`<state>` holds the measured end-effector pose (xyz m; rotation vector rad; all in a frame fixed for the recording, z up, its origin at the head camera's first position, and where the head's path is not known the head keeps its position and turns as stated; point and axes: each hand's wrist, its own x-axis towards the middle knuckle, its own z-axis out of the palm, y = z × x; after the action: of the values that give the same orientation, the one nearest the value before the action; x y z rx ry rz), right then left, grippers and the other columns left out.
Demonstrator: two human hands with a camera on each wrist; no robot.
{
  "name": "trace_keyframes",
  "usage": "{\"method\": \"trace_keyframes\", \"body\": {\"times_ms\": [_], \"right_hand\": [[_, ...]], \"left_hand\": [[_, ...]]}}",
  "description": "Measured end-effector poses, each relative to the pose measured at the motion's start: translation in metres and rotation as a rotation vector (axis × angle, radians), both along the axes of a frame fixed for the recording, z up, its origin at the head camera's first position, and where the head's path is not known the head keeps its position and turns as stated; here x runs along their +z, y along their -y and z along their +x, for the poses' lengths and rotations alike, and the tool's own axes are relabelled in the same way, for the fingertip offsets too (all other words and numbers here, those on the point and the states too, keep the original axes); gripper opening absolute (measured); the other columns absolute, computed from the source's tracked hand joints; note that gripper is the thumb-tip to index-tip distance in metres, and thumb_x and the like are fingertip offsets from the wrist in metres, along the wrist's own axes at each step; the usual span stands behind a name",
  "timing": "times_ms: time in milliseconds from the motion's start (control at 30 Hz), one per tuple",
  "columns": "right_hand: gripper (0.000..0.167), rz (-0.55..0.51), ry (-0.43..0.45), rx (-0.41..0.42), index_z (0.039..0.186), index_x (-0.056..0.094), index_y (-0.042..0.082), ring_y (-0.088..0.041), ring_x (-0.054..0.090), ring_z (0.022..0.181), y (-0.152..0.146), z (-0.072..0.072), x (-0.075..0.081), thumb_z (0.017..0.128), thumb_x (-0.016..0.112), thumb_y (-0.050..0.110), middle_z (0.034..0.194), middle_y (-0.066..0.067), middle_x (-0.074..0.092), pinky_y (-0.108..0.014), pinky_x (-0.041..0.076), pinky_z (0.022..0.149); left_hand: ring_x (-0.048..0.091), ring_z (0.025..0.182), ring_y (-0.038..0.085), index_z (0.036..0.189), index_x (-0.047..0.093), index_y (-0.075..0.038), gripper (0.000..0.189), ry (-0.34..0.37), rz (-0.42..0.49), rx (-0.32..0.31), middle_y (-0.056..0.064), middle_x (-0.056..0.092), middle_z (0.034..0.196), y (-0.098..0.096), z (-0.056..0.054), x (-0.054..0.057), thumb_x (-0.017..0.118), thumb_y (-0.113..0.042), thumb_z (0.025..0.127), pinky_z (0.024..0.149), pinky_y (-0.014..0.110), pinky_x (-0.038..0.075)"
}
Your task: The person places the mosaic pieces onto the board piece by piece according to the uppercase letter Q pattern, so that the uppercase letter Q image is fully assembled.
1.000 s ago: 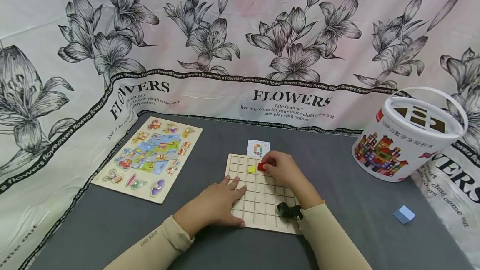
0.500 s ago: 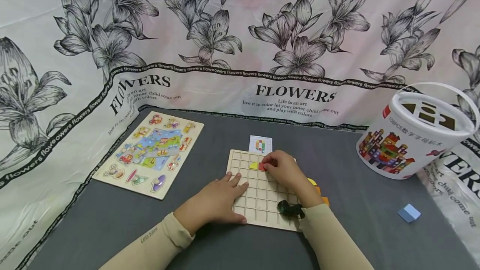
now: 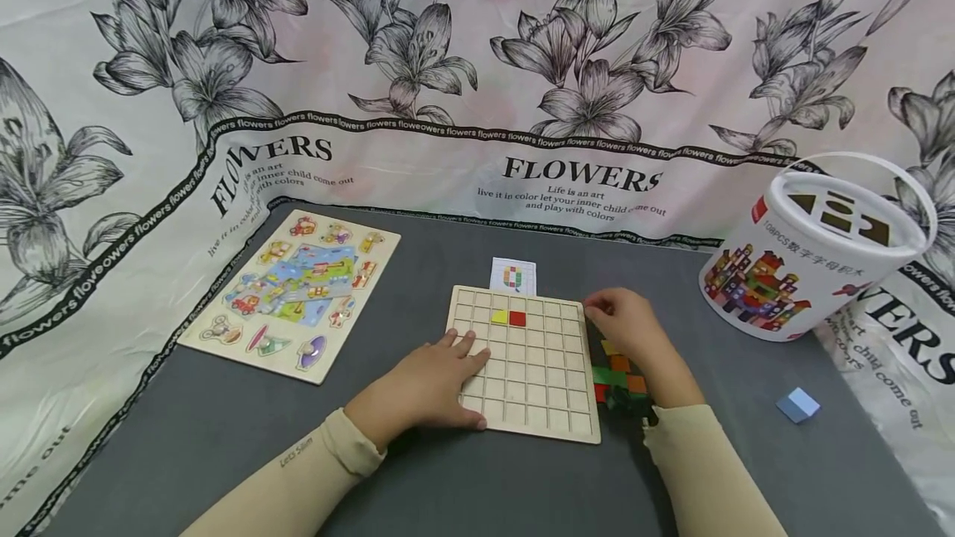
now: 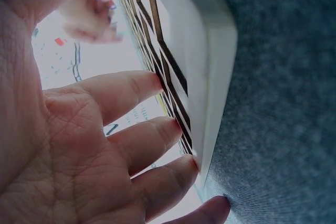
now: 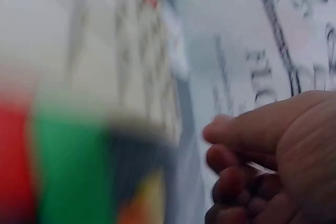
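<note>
Beside the grid board, apparently between placements, the loosely curled, empty right hand should fetch another block; left hand lies spread.

Grid board: in the middle of the tabletop
Two small squares: side by side on the grid board, near its far edge
Card: just behind the grid board
Left hand: at the grid board's left edge, fingers on it
Right hand: by its far right corner
Blocks: just right of the grid board
Puzzle board: left
Bucket: far right
Lone block: in front of the bucket
Cloth: behind everything
</note>
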<state>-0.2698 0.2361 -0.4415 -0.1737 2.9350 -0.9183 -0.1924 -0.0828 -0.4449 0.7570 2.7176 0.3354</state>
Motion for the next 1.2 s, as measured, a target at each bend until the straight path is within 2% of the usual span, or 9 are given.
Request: {"method": "trace_keyframes", "body": {"times_ms": [133,300,533,633,700,867,933,1033,1200], "right_hand": [[0.028,0.093,0.05,-0.031,0.12,0.074,-0.003,-0.03,0.068,0.093,-0.028,0.02,-0.006,0.108,0.069,0.021,0.112,-0.021,0.074,-0.048,0.06,0.079],[0.035,0.1,0.051,-0.056,0.12,0.073,-0.002,-0.027,0.065,0.094,-0.037,0.039,-0.014,0.104,0.075,0.029,0.111,-0.018,0.07,-0.045,0.058,0.079],[0.03,0.095,0.039,-0.097,0.116,0.071,-0.003,-0.028,0.062,0.091,-0.029,0.042,-0.012,0.102,0.077,0.024,0.108,-0.019,0.067,-0.041,0.056,0.073],[0.025,0.051,0.034,-0.123,0.112,0.069,0.001,-0.026,0.061,0.085,-0.028,0.043,-0.013,0.102,0.078,0.023,0.101,-0.015,0.069,-0.037,0.052,0.067],[0.023,0.018,-0.005,-0.149,0.109,0.07,0.004,-0.024,0.062,0.083,-0.023,0.044,-0.013,0.102,0.078,0.024,0.098,-0.012,0.071,-0.034,0.051,0.067],[0.015,-0.135,-0.109,-0.16,0.109,0.077,0.006,-0.024,0.071,0.085,0.017,0.035,-0.003,0.104,0.075,0.02,0.101,-0.012,0.078,-0.033,0.055,0.067],[0.013,-0.205,-0.09,-0.146,0.108,0.078,0.004,-0.023,0.074,0.083,0.036,0.026,-0.003,0.105,0.074,0.016,0.099,-0.013,0.08,-0.032,0.058,0.067],[0.012,-0.273,-0.012,-0.163,0.105,0.078,0.003,-0.018,0.075,0.078,0.057,0.013,-0.009,0.105,0.073,0.014,0.094,-0.011,0.08,-0.029,0.06,0.069],[0.01,-0.279,0.025,-0.207,0.102,0.078,0.003,-0.015,0.073,0.073,0.07,0.002,-0.015,0.103,0.076,0.013,0.089,-0.009,0.077,-0.027,0.06,0.065]], "left_hand": [[0.03,0.166,0.04,0.166,0.049,-0.018,0.096,0.002,-0.004,0.002,0.013,0.036,0.177,-0.001,0.0,0.0,0.086,-0.059,0.087,0.126,0.061,0.039],[0.031,0.166,0.04,0.166,0.049,-0.018,0.096,-0.005,-0.001,0.004,0.013,0.036,0.177,0.0,-0.001,0.003,0.086,-0.059,0.088,0.126,0.061,0.04],[0.03,0.166,0.04,0.167,0.048,-0.019,0.097,-0.016,0.013,-0.005,0.013,0.036,0.177,0.001,-0.002,-0.003,0.085,-0.061,0.087,0.125,0.063,0.04],[0.03,0.166,0.039,0.167,0.048,-0.018,0.098,-0.017,0.016,-0.006,0.013,0.036,0.177,0.001,-0.002,-0.004,0.086,-0.061,0.087,0.125,0.063,0.04],[0.03,0.166,0.039,0.166,0.048,-0.018,0.097,-0.015,0.013,-0.005,0.013,0.036,0.177,0.002,-0.001,-0.003,0.086,-0.06,0.087,0.125,0.063,0.039],[0.031,0.166,0.04,0.166,0.05,-0.018,0.097,-0.014,0.002,0.008,0.013,0.037,0.177,0.004,0.0,0.002,0.088,-0.059,0.086,0.125,0.063,0.039],[0.031,0.166,0.039,0.166,0.05,-0.019,0.097,-0.009,0.001,0.016,0.013,0.037,0.177,0.004,0.001,0.002,0.088,-0.059,0.086,0.125,0.063,0.039],[0.032,0.165,0.039,0.166,0.05,-0.019,0.097,-0.008,0.001,0.013,0.013,0.038,0.176,0.003,0.001,0.001,0.088,-0.059,0.086,0.125,0.063,0.04],[0.034,0.164,0.04,0.165,0.051,-0.019,0.098,-0.026,0.003,0.001,0.014,0.04,0.175,-0.001,0.001,0.002,0.088,-0.06,0.085,0.123,0.063,0.042]]}}
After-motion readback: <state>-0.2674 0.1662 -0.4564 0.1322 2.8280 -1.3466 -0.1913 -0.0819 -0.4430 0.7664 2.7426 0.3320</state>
